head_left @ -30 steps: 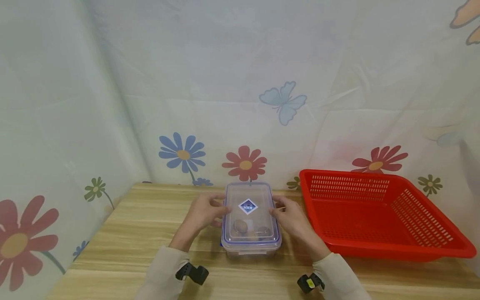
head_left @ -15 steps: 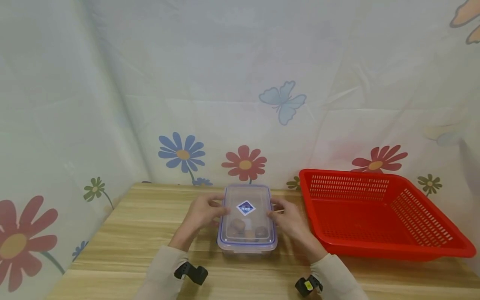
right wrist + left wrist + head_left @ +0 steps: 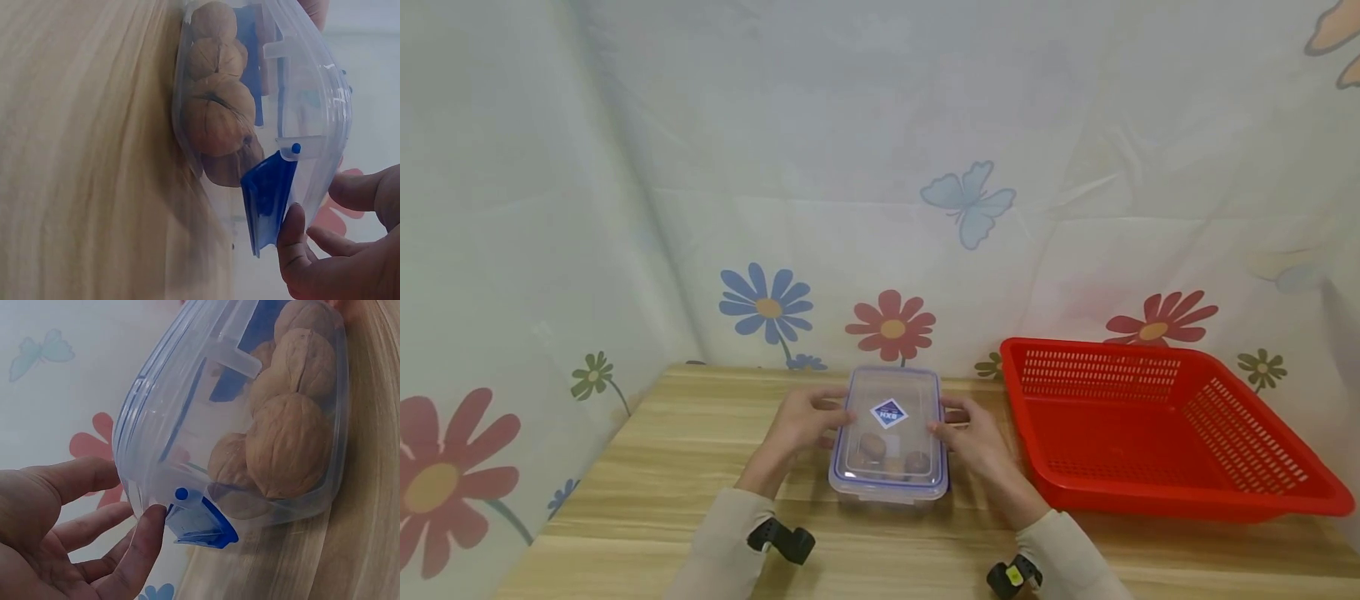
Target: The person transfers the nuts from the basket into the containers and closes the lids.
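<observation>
A clear plastic food container (image 3: 895, 387) with a blue-lined lid stands on the wooden table in the head view. Several walnuts (image 3: 289, 447) lie inside, near its front end. My left hand (image 3: 803, 423) grips the left side, thumb at the lid's edge and fingertips by a blue side latch (image 3: 203, 524) that sticks outward. On the other side my right hand (image 3: 976, 435) pinches the lid's rim, its fingers touching the second blue latch (image 3: 270, 197), which also hangs out from the wall. The lid lies on the container.
To the right stands a red plastic basket (image 3: 1150, 493) with slotted walls, close to my right hand. Behind the wooden table (image 3: 700, 442) hangs a pale cloth (image 3: 820, 167) with flowers and butterflies.
The container has turned slightly, its front end swinging left, and shifted a little to the left. Both hands have stayed at its sides and moved slightly left with it.
</observation>
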A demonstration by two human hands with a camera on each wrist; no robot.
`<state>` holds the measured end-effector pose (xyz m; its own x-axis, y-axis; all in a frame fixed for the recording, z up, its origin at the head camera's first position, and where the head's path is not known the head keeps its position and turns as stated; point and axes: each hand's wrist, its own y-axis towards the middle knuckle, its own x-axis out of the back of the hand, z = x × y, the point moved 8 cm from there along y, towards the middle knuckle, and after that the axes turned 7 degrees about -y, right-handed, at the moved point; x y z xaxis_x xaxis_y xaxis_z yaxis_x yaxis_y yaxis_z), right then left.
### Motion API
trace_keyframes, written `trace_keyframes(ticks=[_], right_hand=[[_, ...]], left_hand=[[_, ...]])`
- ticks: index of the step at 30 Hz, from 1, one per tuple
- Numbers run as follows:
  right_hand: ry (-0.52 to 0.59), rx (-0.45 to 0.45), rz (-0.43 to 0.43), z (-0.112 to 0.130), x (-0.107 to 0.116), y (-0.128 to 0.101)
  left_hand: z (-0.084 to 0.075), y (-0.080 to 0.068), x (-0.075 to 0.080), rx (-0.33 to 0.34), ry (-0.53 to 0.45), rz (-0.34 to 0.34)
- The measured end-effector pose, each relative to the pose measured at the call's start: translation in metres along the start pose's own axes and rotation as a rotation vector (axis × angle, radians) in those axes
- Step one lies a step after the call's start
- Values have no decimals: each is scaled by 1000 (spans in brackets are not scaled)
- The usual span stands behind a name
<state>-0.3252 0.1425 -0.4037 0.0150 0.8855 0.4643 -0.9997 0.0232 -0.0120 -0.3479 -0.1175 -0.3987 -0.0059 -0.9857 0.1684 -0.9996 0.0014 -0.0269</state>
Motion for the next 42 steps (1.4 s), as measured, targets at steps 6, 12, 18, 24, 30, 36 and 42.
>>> trace_keyframes(ticks=[6,12,18,24,30,36,42], right_hand=[[28,-55,4,-7,-1,-2],[82,-92,52,-15,-5,-2],[120,-115,81,-20,-6,0],[119,-128,80,-21,-6,1],[113,-118,77,-20,-6,1],[121,-108,73,-19,-6,0],[128,-102,77,-18,-6,-1]], left_hand=[[3,1,0,1,0,12],[9,2,3,19,20,19],[19,4,3,84,16,48],[20,3,4,105,24,50],[19,3,4,99,18,53],[18,4,5,91,-10,48],[20,4,4,90,-45,64]])
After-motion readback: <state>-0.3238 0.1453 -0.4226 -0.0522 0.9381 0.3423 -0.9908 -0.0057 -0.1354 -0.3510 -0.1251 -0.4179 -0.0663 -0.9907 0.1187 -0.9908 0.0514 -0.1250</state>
